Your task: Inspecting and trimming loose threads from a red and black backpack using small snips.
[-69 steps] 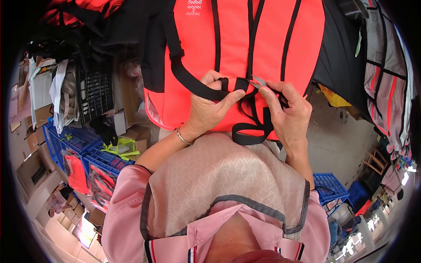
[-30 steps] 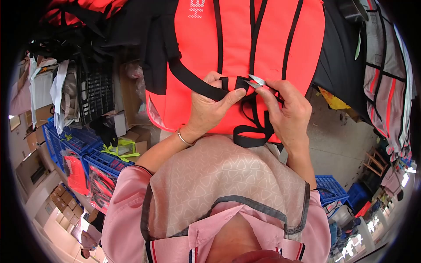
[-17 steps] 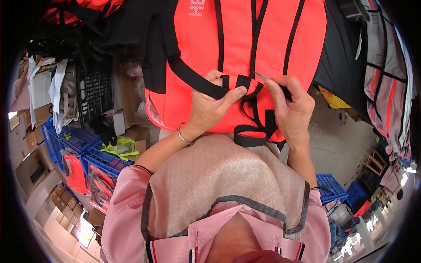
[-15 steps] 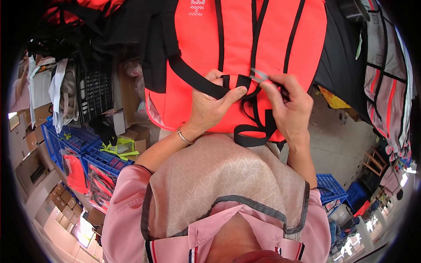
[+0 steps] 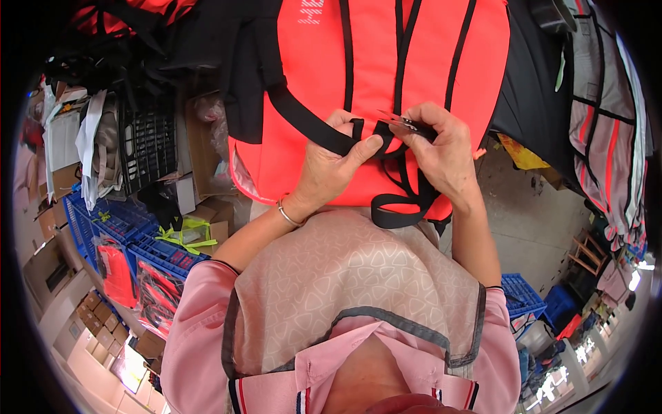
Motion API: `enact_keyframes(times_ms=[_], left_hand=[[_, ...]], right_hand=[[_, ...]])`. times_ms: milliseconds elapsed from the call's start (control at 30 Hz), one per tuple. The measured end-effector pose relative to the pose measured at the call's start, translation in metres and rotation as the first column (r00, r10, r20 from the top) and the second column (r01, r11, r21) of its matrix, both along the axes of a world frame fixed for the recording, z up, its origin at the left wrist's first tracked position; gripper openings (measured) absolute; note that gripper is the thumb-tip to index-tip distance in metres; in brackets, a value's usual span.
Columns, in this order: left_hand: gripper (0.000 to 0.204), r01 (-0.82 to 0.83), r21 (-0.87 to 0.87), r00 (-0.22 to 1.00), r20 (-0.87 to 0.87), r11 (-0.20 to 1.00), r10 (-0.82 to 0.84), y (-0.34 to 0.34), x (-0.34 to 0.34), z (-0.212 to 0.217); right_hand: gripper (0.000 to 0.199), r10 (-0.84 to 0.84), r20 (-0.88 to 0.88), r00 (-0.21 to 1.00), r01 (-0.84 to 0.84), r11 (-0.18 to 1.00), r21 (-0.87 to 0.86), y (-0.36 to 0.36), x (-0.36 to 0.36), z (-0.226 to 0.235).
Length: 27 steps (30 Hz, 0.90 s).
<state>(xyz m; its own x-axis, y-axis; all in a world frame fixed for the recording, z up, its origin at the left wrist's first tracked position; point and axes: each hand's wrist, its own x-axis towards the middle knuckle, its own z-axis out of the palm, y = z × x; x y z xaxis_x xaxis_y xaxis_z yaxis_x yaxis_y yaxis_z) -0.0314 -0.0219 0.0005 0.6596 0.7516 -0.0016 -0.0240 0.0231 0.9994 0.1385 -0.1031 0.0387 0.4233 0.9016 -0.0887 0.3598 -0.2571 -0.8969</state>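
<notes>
A bright orange-red bag (image 5: 427, 76) with black straps and trim lies in front of me, its lower end close to my apron. My left hand (image 5: 325, 169) is closed on a black webbing strap (image 5: 307, 123), thumb on top, near a short black loop. In my right hand (image 5: 441, 152) is a small pair of thread snips (image 5: 402, 123), their thin metal blades pointing left over the strap near my left thumb. Fingers hide most of the snips' handle. Below the hands a loose black strap end (image 5: 396, 219) curls over the bag's lower edge.
On the left stand blue plastic crates (image 5: 165, 252), a black slotted crate (image 5: 148, 148) and a cardboard box (image 5: 207, 162). Black fabric (image 5: 534, 103) lies right of the bag, with grey panels (image 5: 603, 103) beyond it. Another blue crate (image 5: 520, 295) and a wooden stool (image 5: 587, 255) are lower right.
My right hand has moved a little left and up, its fingers folding further over the snips. The left hand keeps its hold on the strap with barely any movement.
</notes>
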Motion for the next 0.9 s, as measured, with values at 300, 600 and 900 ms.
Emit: enact_keyframes(times_ms=[300,600,900], left_hand=[[0.016,-0.052,-0.163,0.995,0.075,0.985,0.065,-0.001,-0.001,0.003],[0.014,-0.066,-0.092,0.996,0.051,0.994,0.071,-0.003,-0.005,0.003],[0.030,0.095,0.387,0.899,-0.428,0.917,0.087,-0.003,-0.121,0.012]], right_hand=[[0.035,-0.266,0.325,0.907,0.265,0.963,0.049,-0.010,0.004,0.027],[0.015,-0.098,0.375,0.922,0.088,0.995,0.044,-0.016,-0.019,0.015],[0.039,-0.192,0.103,0.976,0.183,0.979,0.090,0.026,0.020,0.015]])
